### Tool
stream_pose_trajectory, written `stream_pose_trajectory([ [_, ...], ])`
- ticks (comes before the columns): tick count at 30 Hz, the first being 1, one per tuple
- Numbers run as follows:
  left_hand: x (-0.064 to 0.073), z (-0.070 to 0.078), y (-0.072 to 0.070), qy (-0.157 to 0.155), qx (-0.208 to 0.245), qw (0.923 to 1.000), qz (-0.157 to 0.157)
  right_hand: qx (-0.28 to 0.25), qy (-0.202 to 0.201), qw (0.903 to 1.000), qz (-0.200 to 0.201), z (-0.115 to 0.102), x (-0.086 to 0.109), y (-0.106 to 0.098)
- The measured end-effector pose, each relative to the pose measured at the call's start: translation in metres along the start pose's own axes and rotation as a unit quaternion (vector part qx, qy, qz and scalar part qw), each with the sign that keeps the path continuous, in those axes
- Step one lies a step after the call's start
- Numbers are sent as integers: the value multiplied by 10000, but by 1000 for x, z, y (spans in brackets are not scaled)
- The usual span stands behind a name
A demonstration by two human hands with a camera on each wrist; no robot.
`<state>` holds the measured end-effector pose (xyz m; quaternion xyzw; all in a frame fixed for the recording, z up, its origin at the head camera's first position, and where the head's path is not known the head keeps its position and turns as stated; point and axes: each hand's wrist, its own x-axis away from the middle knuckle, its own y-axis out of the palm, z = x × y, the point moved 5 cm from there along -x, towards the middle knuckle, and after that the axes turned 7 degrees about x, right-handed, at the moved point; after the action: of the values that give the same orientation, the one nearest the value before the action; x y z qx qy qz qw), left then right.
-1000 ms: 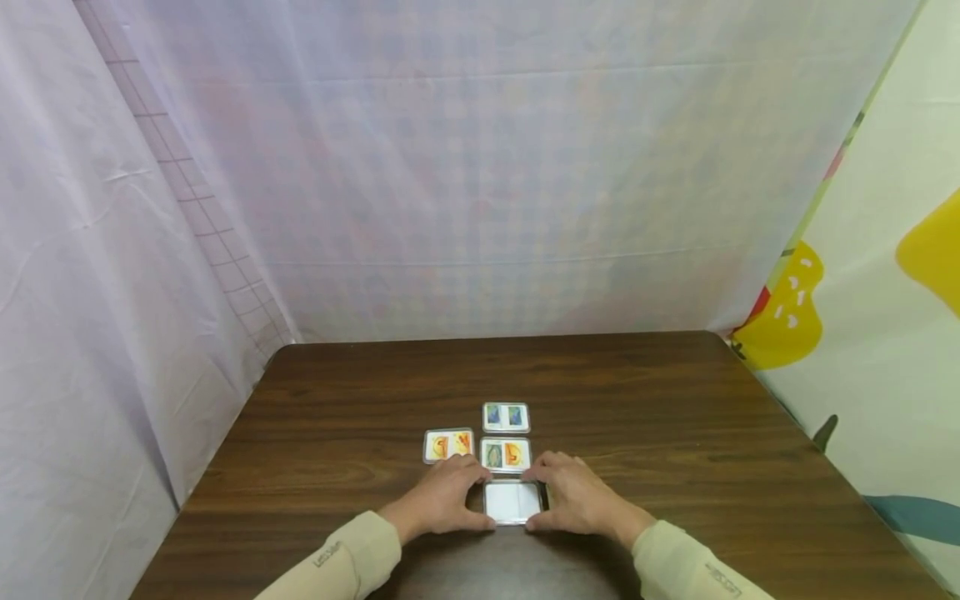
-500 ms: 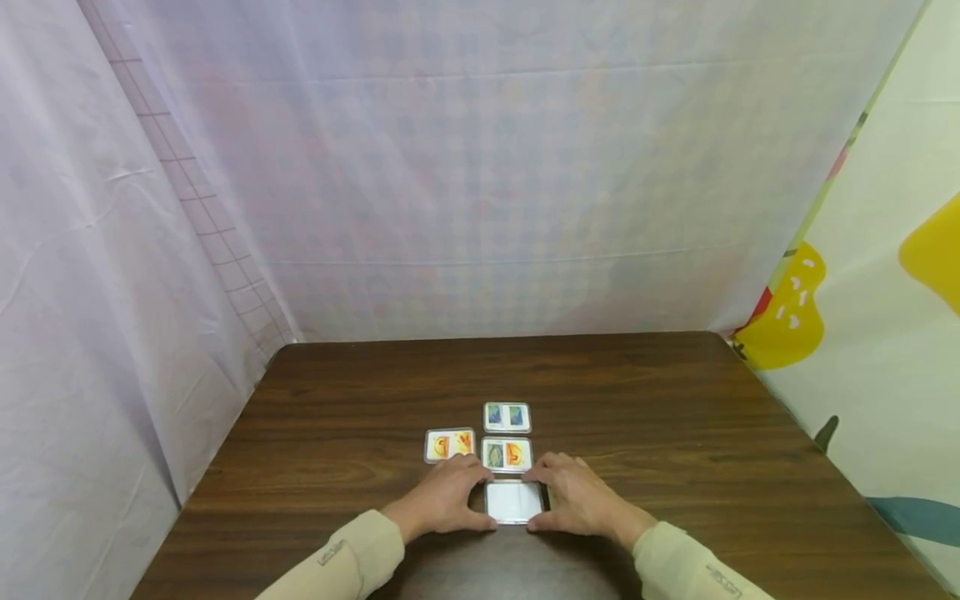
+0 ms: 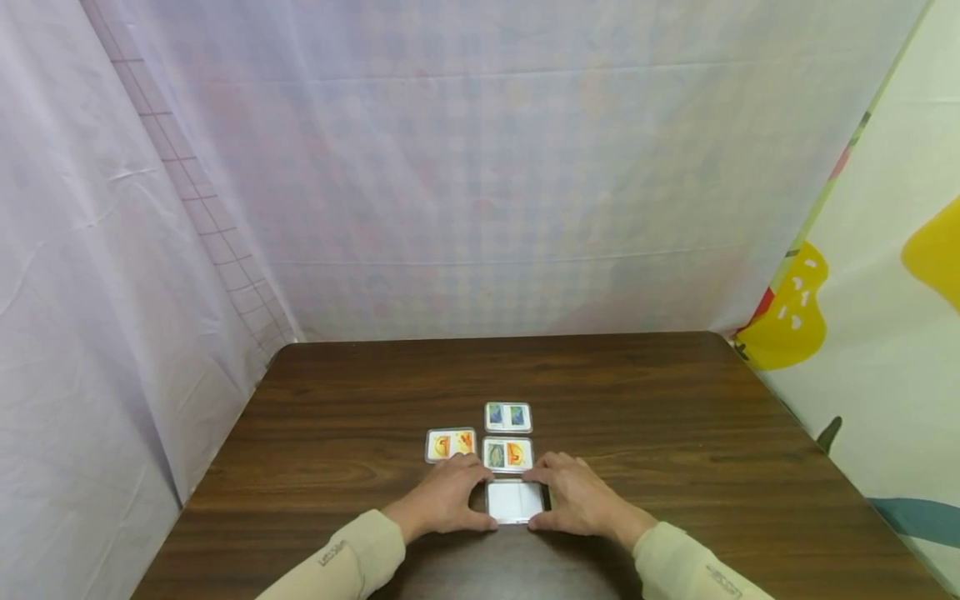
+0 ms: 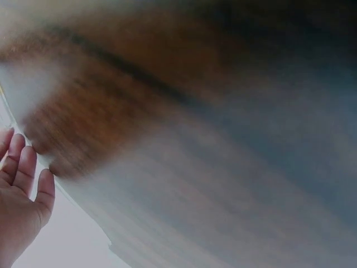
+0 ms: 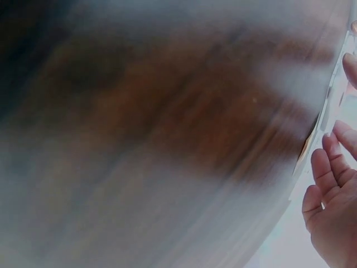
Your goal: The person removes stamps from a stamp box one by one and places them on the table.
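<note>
A person's left hand (image 3: 446, 497) and right hand (image 3: 573, 500) frame a blank white rectangular card in a clear rim (image 3: 514, 502), lying flat on the dark brown wood-grain worktop (image 3: 675, 400) near its front. Each hand appears to pinch one short side of the card, thumb at the near corner and forefinger at the far corner. Just beyond lies a rimmed white card with a green and an orange picture (image 3: 507, 454), then a rimmed white card with two blue-green pictures (image 3: 507, 417); to the left is a rimmed white card with two orange pictures (image 3: 450, 444).

Compared with a second ago, almost nothing changes: the hands stay where they were, and the whole scene slides only slightly, probably because the head camera shifts. This suggests the blank card is being steadied rather than carried.

The head view alone gives the full layout and the grip at the corners. The wrist views show the undersides of the hands, with lower fingers slightly bent, which the head view hides; their worktop is blurred, and neither view makes the picture cards readable
</note>
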<state>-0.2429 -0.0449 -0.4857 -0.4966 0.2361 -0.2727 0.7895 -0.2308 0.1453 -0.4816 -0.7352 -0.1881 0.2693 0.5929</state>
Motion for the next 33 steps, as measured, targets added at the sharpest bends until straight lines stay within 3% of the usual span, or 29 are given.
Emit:
stream_pose_trajectory([
  [19, -1, 0, 4, -107, -177, 9997, -121, 31, 94, 9998, -197, 0, 1, 1],
  [33, 0, 1, 3, -21, -240, 9996, -123, -11, 121, 9997, -188, -1, 2, 0],
])
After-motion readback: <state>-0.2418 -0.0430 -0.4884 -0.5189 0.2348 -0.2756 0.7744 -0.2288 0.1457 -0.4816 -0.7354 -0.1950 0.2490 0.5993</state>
